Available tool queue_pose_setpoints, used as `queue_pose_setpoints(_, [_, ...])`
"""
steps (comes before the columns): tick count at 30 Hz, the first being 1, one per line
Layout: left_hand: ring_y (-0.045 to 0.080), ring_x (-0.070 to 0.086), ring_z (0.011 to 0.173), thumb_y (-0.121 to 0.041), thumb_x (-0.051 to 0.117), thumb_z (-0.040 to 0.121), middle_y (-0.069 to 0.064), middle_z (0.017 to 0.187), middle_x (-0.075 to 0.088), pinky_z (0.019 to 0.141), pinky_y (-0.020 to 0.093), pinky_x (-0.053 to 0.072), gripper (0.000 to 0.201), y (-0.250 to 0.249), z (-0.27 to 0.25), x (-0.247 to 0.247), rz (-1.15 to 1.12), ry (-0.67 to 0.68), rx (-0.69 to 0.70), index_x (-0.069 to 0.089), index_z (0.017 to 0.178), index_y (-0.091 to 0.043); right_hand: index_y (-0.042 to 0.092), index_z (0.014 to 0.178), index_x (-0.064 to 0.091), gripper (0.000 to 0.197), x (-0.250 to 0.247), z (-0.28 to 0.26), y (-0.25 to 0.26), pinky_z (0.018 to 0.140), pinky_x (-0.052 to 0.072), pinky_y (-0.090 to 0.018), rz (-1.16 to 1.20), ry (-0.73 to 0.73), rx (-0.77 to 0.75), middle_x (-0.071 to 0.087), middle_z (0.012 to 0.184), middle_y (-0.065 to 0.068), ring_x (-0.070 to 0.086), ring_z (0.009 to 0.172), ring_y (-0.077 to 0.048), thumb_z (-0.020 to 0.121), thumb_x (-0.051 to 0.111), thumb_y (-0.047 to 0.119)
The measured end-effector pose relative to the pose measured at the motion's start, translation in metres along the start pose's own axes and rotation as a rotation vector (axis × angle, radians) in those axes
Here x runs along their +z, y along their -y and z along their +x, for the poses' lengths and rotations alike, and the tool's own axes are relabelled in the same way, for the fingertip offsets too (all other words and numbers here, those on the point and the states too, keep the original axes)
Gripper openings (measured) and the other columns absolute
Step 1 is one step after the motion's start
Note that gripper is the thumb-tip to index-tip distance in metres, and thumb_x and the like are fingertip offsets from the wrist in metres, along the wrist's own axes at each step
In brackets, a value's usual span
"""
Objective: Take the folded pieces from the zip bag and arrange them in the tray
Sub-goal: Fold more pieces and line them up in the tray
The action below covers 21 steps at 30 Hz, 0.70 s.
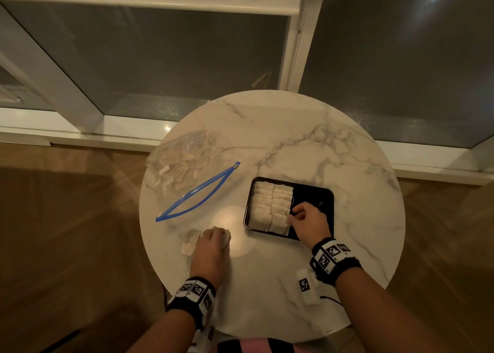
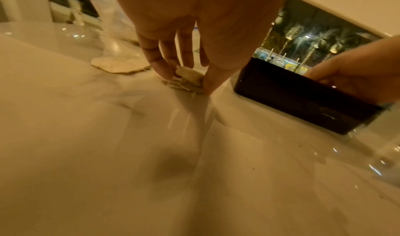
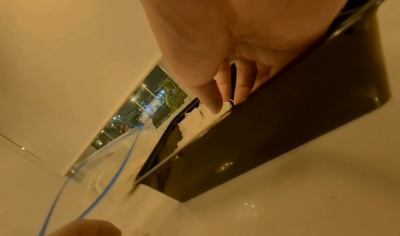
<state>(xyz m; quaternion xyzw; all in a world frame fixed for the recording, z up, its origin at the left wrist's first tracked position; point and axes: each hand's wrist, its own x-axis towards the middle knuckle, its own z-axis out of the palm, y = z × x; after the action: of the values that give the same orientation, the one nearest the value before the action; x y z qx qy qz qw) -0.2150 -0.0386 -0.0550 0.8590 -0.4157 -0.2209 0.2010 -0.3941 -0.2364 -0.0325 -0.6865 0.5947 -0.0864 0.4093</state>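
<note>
A clear zip bag with a blue zip lies open at the table's left, with folded pale pieces inside. The black tray holds two columns of folded pieces on its left side. My right hand reaches into the tray and pinches a folded piece at the near end of the second column between thumb and fingers. My left hand is down on the table to the tray's left, pinching a small folded piece. Another loose piece lies just left of it.
The round marble table stands against a window sill and dark glass. A white tagged marker block with a cable lies near my right wrist. The tray's right half shows bare black bottom. Wooden floor surrounds the table.
</note>
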Motion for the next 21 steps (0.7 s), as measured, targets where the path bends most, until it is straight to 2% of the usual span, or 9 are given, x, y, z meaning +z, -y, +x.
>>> queue_pose_setpoints(3, [0.026,0.059,0.101,-0.015,0.066,0.092,0.007,0.11,0.063,0.086,0.032,0.045,0.025,0.004,-0.001,-0.005,-0.133,-0.033,-0.056,0.063,0.117,-0.01,0.025,0.094,0.063,0.012,-0.007,-0.015,0.007,0.073,0.052,-0.023,0.072,-0.079,-0.058,0.063,0.084,0.007,0.061,0.08,-0.008,0.087,0.071,0.02])
queue_pose_setpoints(5, [0.023,0.061,0.099,-0.013,0.063,0.094,0.002,0.105,0.065,0.087,0.033,0.048,0.021,0.005,-0.001,-0.009,-0.217,-0.065,-0.112,0.064,0.114,-0.012,0.022,0.095,0.065,0.01,-0.012,-0.026,0.019,0.074,0.053,-0.023,0.152,-0.084,-0.112,0.063,0.085,0.006,0.06,0.079,-0.008,0.087,0.07,0.018])
queue_pose_setpoints(8, [0.022,0.061,0.1,-0.018,0.062,0.097,-0.001,0.103,0.061,0.092,0.038,0.052,0.019,0.009,-0.001,-0.017,-0.313,-0.155,-0.246,0.064,0.115,-0.013,0.021,0.092,0.067,0.007,-0.014,-0.043,0.044,0.07,0.05,-0.017,0.222,0.043,-0.197,0.065,0.083,0.003,0.059,0.074,-0.008,0.088,0.07,0.016])
queue_pose_setpoints(10, [0.024,0.06,0.104,-0.019,0.06,0.097,0.003,0.11,0.061,0.096,0.039,0.051,0.022,0.014,0.001,-0.019,-0.296,-0.191,-0.295,0.063,0.118,-0.012,0.021,0.089,0.069,0.005,-0.005,-0.049,0.058,0.071,0.051,-0.019,0.188,0.207,-0.233,0.067,0.083,0.003,0.061,0.075,-0.009,0.088,0.07,0.017])
queue_pose_setpoints(13, [0.024,0.058,0.109,-0.022,0.058,0.097,0.005,0.116,0.063,0.097,0.039,0.05,0.023,0.024,0.002,-0.018,-0.163,-0.212,-0.219,0.064,0.117,-0.012,0.018,0.096,0.071,0.008,0.025,-0.056,0.075,0.078,0.056,-0.03,0.023,0.528,-0.252,0.07,0.09,0.001,0.064,0.082,-0.012,0.091,0.066,0.022])
queue_pose_setpoints(15, [0.025,0.057,0.113,-0.025,0.061,0.095,0.004,0.12,0.064,0.096,0.045,0.051,0.023,0.031,0.003,-0.018,-0.044,-0.195,-0.143,0.065,0.117,-0.018,0.016,0.108,0.069,0.018,0.051,-0.06,0.083,0.082,0.054,-0.031,-0.133,0.639,-0.27,0.07,0.101,-0.001,0.066,0.092,-0.016,0.093,0.062,0.024])
queue_pose_setpoints(18, [0.033,0.051,0.126,-0.031,0.065,0.092,0.006,0.138,0.054,0.094,0.052,0.051,0.035,0.037,0.001,-0.018,0.123,-0.055,-0.033,0.062,0.127,-0.032,0.015,0.124,0.058,0.032,0.089,-0.063,0.091,0.087,0.05,-0.029,-0.296,0.623,-0.259,0.065,0.12,-0.008,0.063,0.107,-0.025,0.093,0.057,0.02])
queue_pose_setpoints(21, [0.036,0.043,0.131,-0.034,0.064,0.092,0.007,0.146,0.047,0.089,0.055,0.05,0.042,0.039,-0.002,-0.02,0.278,0.049,0.041,0.058,0.133,-0.041,0.012,0.129,0.046,0.037,0.114,-0.061,0.098,0.085,0.05,-0.035,-0.315,0.553,-0.177,0.06,0.121,-0.016,0.061,0.108,-0.033,0.093,0.052,0.015])
